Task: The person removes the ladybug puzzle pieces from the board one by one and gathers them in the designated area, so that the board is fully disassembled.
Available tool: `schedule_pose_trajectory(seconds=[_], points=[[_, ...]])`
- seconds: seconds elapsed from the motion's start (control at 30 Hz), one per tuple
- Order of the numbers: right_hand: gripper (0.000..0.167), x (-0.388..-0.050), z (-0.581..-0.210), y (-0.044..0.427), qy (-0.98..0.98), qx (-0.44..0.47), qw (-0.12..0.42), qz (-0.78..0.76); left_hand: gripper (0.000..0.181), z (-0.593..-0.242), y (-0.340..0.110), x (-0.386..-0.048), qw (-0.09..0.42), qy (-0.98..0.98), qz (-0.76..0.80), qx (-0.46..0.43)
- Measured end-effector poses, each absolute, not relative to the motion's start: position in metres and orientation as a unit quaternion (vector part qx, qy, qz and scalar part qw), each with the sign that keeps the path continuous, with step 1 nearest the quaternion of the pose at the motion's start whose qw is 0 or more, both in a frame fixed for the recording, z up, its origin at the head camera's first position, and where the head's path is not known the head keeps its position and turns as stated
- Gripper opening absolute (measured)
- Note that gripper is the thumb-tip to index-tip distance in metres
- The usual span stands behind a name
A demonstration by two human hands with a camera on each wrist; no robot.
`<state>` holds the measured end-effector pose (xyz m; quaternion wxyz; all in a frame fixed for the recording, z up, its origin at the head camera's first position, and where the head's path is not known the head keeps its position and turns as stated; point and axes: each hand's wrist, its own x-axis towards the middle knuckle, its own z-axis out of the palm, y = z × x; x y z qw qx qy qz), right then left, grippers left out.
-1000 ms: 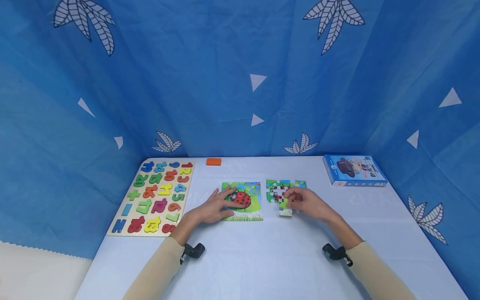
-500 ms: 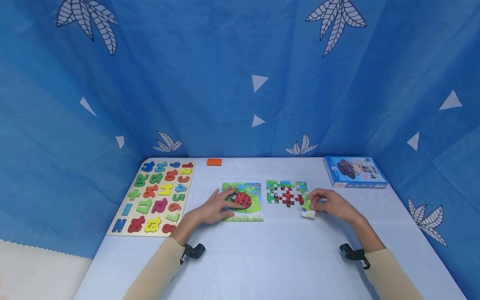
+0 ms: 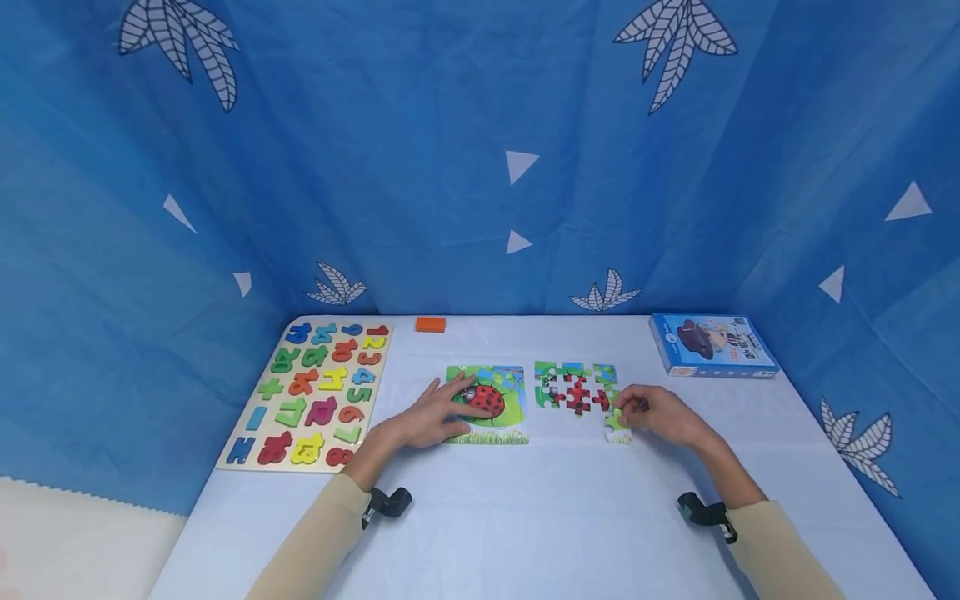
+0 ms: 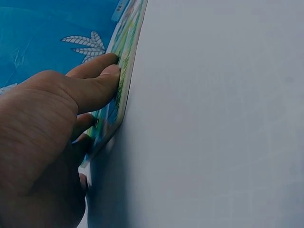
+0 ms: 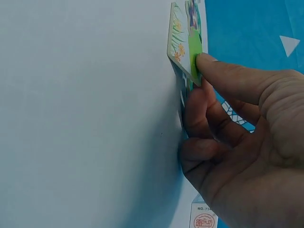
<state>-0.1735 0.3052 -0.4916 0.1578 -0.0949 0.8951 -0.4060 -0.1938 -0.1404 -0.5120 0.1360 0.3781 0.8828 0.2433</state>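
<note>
In the head view my left hand (image 3: 435, 414) lies with spread fingers on a square ladybug picture board (image 3: 512, 423). The left wrist view shows the thumb along the edge of that board (image 4: 127, 71). My right hand (image 3: 660, 414) pinches a green jigsaw piece (image 3: 617, 429) by its right side, at the lower right of a partly joined ladybug jigsaw (image 3: 577, 397). Close up in the right wrist view, the piece (image 5: 179, 42) has orange flowers and grass along its pale edge, with the thumb on its green part. Whether it is locked to its neighbours I cannot tell.
A wooden number board (image 3: 307, 396) with coloured numerals lies at the left. An orange block (image 3: 431, 324) sits by the back edge, and a blue box (image 3: 714, 345) stands at the back right. Blue curtains (image 3: 450, 167) hang behind the white tabletop (image 3: 510, 517).
My right hand carried the green piece rightward from the jigsaw's middle to its lower right corner, then shifted slightly downward. The left hand stays on the picture board.
</note>
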Motion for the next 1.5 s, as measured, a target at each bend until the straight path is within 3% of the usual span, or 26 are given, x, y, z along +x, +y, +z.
schedule_pose_trajectory(seconds=[1.17, 1.5], points=[[0.013, -0.180, -0.496, 0.299, 0.911, -0.088, 0.165, -0.369, 0.038, -0.510, -0.141, -0.192, 0.139, 0.883, 0.243, 0.378], [0.019, -0.179, -0.485, 0.299, 0.914, -0.085, 0.144, -0.369, 0.040, -0.511, -0.140, -0.191, 0.136, 0.892, 0.231, 0.362]])
